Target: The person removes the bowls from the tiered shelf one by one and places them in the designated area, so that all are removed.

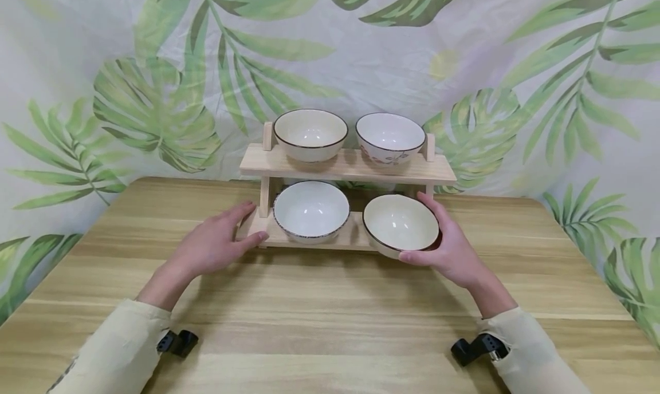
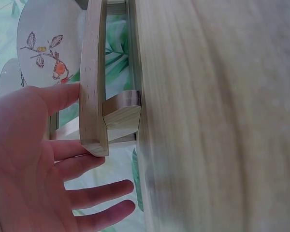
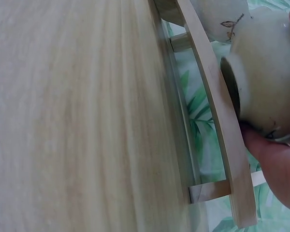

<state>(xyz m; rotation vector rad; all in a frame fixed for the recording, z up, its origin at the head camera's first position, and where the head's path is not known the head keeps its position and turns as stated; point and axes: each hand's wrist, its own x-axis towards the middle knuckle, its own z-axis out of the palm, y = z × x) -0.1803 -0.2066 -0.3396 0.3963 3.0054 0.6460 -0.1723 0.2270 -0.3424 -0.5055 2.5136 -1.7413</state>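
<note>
A two-tier wooden rack holds several bowls. My right hand grips a cream bowl with a dark rim at the right of the lower shelf, thumb at its front and fingers at its far right side. Seen from the right wrist, this bowl tilts, its foot ring beside the shelf plank. At the lower shelf's left end, my left hand holds the plank between thumb and forefinger; its other fingers extend loosely. Next to it sits a white bowl with a speckled rim.
On the upper shelf stand a cream bowl at left and a white bowl with a branch pattern at right. The rack stands near the back of a wooden table. Behind hangs a leaf-print cloth.
</note>
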